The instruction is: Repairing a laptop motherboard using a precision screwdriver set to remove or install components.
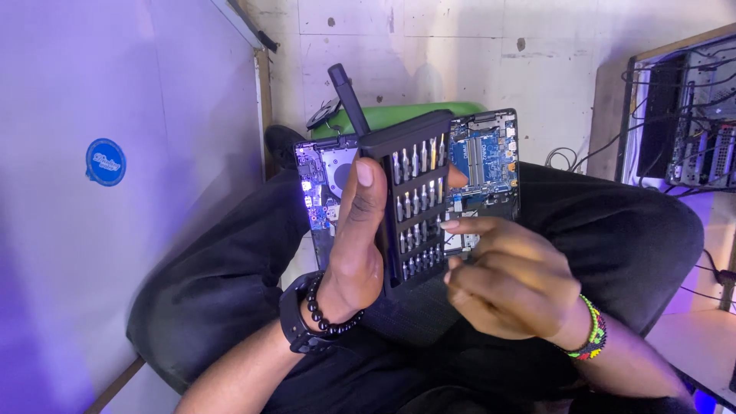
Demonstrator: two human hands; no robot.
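Left hand [359,244] grips a black bit case [410,205] upright, thumb along its front edge. The case holds four rows of silver screwdriver bits. Right hand [510,282], fingers curled, pinches at the lowest row. Behind the case, an opened laptop [484,162] rests on the lap.

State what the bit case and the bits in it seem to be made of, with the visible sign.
Bit case, held in the left hand: probably matte black plastic, judging by its dull, even moulded look.
Bits: metal, likely steel; they are silvery and glint in the light.
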